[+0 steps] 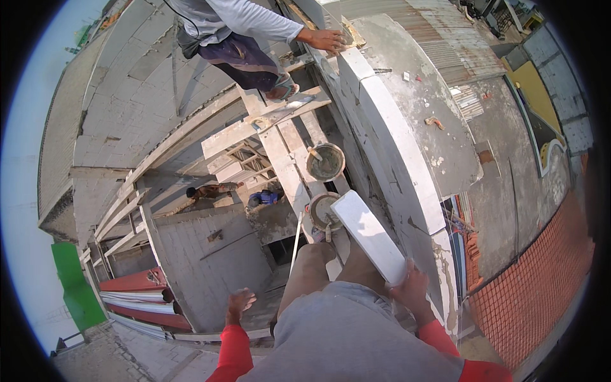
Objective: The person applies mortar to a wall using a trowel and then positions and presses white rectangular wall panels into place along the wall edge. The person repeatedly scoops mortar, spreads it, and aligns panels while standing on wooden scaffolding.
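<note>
My right hand (412, 294) grips the near end of a long white building block (369, 230), which slants away up and to the left beside the wall. My left hand (240, 305) hangs in the air to the left of my knees, its fingers apart and nothing in it. Ahead of my knees, close to the block's far end, stands a bucket (311, 212) with a handled tool in it. Beyond that is a second bucket (343, 167) of grey mortar, with a tool handle over its rim.
A white block wall (388, 149) runs along my right. Wooden planks (283, 156) bridge an open drop, with people far below on the left. Ahead, another person (235, 38) on the planks rests a hand (328, 41) on the wall top. Roof tiles (528, 280) lie beyond.
</note>
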The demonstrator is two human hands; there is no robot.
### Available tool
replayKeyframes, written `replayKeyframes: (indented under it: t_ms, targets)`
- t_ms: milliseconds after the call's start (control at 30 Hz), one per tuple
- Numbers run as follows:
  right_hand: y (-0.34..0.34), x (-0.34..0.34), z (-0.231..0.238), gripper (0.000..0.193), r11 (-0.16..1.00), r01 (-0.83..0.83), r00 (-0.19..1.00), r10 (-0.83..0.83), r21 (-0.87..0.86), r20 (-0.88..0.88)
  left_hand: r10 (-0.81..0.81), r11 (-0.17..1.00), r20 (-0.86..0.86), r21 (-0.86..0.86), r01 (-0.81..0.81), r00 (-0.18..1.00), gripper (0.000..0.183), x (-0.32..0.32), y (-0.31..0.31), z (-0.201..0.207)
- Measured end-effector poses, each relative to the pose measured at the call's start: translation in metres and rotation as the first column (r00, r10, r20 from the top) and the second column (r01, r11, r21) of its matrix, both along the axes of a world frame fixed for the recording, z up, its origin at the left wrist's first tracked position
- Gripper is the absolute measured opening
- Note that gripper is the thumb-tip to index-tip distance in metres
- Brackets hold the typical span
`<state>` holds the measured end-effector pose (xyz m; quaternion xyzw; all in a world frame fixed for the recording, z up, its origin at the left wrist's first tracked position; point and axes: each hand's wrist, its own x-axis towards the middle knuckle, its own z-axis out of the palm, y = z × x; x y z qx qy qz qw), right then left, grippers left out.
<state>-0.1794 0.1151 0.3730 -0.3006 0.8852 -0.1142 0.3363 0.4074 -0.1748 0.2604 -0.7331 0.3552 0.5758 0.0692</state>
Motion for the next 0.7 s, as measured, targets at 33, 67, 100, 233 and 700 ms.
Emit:
replayKeyframes:
  t_ms: [33,67,100,233,700]
  targets:
    - [0.002,-0.001,0.002,0.086,1.000,0.019,1.000,-0.019,-0.001,-0.003,-0.020,1.000,-0.016,-0.020,0.020,1.000,0.039,0.009,-0.005,0.000]
    - [0.004,0.000,0.004,0.087,0.999,0.044,0.999,-0.044,0.007,-0.005,0.113,0.993,-0.036,-0.022,-0.114,0.993,0.038,0.016,-0.018,-0.005]
    - [0.006,-0.001,0.005,0.089,0.999,0.054,0.997,-0.054,-0.002,-0.053,0.232,0.971,-0.142,-0.026,-0.238,0.962,0.038,0.025,-0.030,-0.009]
    - [0.010,0.001,0.007,0.092,0.993,0.107,0.987,-0.100,0.051,-0.125,0.181,0.958,-0.306,-0.158,-0.238,0.935,0.049,0.020,-0.087,-0.041]
    - [-0.004,-0.005,-0.001,0.092,0.947,0.282,0.955,-0.261,0.152,-0.143,-0.159,0.979,-0.032,-0.134,0.154,0.987,0.035,-0.207,-0.118,-0.043]
